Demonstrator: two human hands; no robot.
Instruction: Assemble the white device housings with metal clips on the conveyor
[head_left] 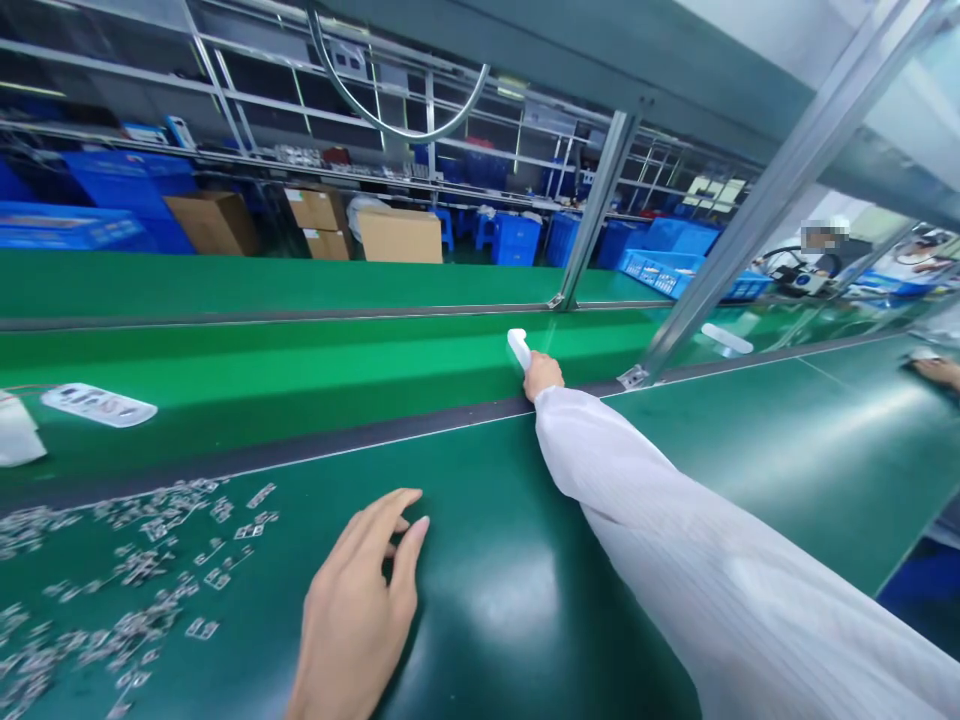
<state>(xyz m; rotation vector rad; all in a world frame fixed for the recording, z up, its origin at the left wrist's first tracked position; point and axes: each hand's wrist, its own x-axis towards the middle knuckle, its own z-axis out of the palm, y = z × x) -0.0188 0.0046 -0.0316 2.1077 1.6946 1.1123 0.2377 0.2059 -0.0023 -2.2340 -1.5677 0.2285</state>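
My right hand (543, 377) reaches out over the near edge of the bright green belt (300, 370), its fingers closed on a white elongated plastic part (518, 347). The part's far end curves and sticks out beyond the fingers; its near end is hidden in the grip. Low in the view, my left hand (356, 600) hovers over or rests on the dark green table (480, 490), fingers slightly curled and thumb apart, holding nothing. To its left lie many small metal pieces (142, 570), scattered loosely.
On the belt's left lies a white oblong panel with dark openings (100, 404); another white part (726, 338) lies to the right. Metal posts (600, 210) rise beside the belt. A blue crate (667, 268) stands behind. Another person's hand (937, 370) is at the far right.
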